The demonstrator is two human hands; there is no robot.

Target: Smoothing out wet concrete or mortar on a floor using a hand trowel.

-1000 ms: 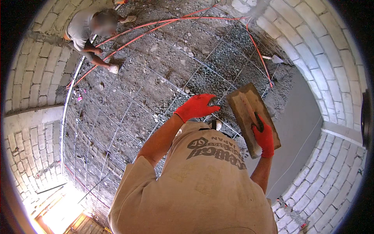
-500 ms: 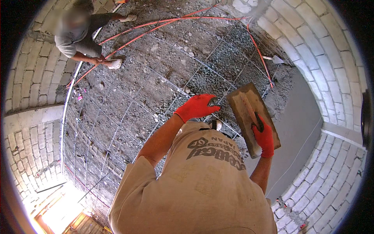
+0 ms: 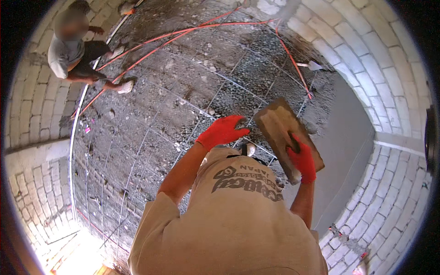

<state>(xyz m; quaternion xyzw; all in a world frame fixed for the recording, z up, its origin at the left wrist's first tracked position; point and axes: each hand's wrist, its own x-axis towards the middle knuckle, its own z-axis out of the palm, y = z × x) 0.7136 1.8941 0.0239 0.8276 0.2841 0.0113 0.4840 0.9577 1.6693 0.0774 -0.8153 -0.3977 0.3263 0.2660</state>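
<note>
Head view fingers: the red-gloved right hand (image 3: 302, 160) is wrapped around the black handle (image 3: 293, 143) of a brown, rectangular, apparently wooden float (image 3: 277, 121); the red-gloved left hand (image 3: 223, 131) has its fingers bent, thumb apart, with no object visible between them, though its palm is hidden.
Float: it slants in front of the torso, just right of the left hand; its broad face is stained and mottled, its edges straight and worn. Whether its underside touches anything cannot be told.
Smooth grey layer: this flat, fine-textured surface, seemingly fresh concrete or mortar (image 3: 348, 119), runs along the right wall and looks levelled, so this part seems largely done.
Rough ground: coarse blue-grey gravel (image 3: 247, 68) and brown, stony earth spread ahead and left beneath a thin metal mesh (image 3: 201, 112) of wide squares; by judgement, most of the floor is left to cover.
Orange-red tubing: slim, flexible lines (image 3: 293, 59) cross the far ground; a pale-handled, pointed trowel (image 3: 315, 66) lies near them.
Block walls: pale, rectangular masonry (image 3: 394, 68) with rough joints curves around the lens.
Co-worker: another person in a grey top (image 3: 64, 57) is at the upper left, beside a long white pipe-like strip (image 3: 72, 151).
</note>
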